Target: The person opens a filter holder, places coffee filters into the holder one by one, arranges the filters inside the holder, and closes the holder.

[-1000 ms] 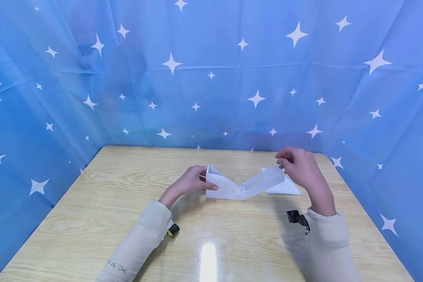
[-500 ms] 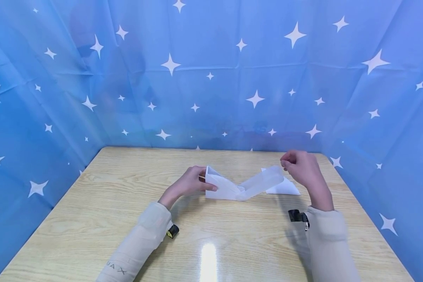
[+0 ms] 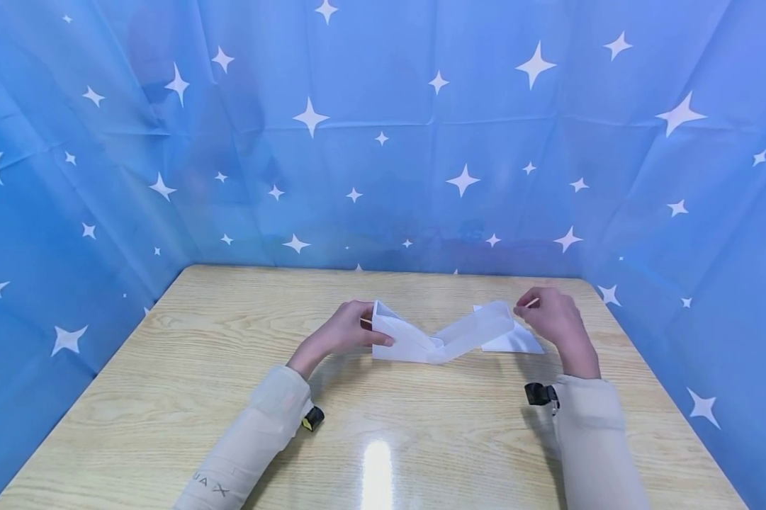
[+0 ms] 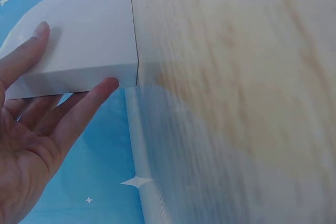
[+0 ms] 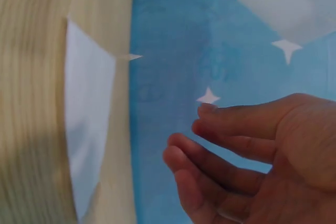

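Note:
A white, box-like piece with a slanted top edge (image 3: 395,341) stands on the table, seen end-on in the left wrist view (image 4: 79,30). From its low right end a translucent white strip (image 3: 475,329) slopes upward to the right. My left hand (image 3: 347,327) grips the box-like piece's left end, thumb on one face and fingers across the narrow side. Just right of the strip's raised tip, my right hand (image 3: 551,315) hovers with fingers loosely curled. Nothing shows between those fingers in the right wrist view (image 5: 247,156).
A flat white piece (image 3: 516,341), like paper, lies on the table behind the strip's raised end. The wooden table (image 3: 280,453) reaches back to a blue curtain (image 3: 383,163) printed with white stars. Dark wrist devices sit at both cuffs.
My right hand has moved slightly right and down, away from the strip's raised tip. The left hand, box-like piece and strip have stayed in place.

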`<state>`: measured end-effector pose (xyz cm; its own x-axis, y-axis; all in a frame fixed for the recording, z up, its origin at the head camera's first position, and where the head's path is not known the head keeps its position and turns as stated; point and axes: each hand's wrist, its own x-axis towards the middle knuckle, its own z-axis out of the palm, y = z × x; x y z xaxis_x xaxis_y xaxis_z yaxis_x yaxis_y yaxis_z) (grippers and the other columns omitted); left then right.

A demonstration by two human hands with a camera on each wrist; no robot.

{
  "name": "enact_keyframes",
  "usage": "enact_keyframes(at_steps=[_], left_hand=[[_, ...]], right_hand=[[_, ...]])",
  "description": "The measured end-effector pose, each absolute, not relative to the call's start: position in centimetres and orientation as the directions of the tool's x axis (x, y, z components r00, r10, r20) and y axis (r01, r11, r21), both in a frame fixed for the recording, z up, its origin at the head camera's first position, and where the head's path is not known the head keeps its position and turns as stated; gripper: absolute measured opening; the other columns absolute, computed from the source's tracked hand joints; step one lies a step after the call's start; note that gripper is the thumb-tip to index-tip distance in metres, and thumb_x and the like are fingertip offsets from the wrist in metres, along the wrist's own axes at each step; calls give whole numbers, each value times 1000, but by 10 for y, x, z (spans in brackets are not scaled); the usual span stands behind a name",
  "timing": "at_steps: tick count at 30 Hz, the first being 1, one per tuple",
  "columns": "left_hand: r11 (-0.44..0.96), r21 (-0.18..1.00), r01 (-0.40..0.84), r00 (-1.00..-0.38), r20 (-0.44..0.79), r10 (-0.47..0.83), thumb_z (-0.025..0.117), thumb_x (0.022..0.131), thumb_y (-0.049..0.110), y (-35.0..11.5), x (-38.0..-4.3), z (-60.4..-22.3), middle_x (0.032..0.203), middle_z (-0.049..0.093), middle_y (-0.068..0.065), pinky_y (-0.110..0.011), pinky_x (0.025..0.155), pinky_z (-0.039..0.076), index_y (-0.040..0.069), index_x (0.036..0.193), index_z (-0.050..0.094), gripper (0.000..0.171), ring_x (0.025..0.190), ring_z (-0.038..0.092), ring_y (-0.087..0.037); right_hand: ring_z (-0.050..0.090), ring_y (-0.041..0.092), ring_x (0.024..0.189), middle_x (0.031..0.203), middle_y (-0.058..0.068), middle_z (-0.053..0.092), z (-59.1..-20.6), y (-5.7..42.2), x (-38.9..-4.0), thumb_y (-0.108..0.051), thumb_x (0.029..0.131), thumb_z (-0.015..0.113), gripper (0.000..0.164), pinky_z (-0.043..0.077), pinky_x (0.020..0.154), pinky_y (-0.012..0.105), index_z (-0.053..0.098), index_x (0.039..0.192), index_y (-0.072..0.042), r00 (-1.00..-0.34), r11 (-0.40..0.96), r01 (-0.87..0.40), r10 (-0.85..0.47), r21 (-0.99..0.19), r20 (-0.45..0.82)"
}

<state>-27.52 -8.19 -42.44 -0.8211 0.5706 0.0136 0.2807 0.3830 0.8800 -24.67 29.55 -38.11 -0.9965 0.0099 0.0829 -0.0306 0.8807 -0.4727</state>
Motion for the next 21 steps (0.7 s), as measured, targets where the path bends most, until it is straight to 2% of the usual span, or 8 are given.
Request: enact_keyframes(at_steps=[7, 15, 21], left_hand=[[373, 886, 276, -820, 15, 572, 79, 80, 21, -81, -274, -423, 98, 71, -2, -47, 75, 59, 21, 104, 67, 27, 87, 69, -14], [378, 882, 280, -823, 18, 567, 80, 80, 21, -81, -274, -424, 98, 71, -2, -45, 75, 59, 21, 104, 67, 28, 87, 69, -14], [381, 881, 280, -824, 16, 567, 80, 80, 20, -82, -274, -424, 99, 70, -2, -46, 76, 59, 21, 105, 67, 28, 87, 69, -14]], right_hand=[[63, 35, 93, 109, 21, 67, -397, 302, -254, -26, 93, 61, 29, 48, 66, 37, 67, 109, -2, -999, 882, 17, 32, -471, 25], [57, 43, 103, 124, 28, 59, -409, 307, -256, -27, 92, 60, 44, 50, 72, 44, 58, 124, 3, -997, 887, 60, 35, -458, -62], [59, 38, 97, 124, 30, 57, -416, 309, -257, -24, 92, 60, 44, 49, 69, 40, 57, 124, 4, -997, 876, 67, 35, -478, -75]])
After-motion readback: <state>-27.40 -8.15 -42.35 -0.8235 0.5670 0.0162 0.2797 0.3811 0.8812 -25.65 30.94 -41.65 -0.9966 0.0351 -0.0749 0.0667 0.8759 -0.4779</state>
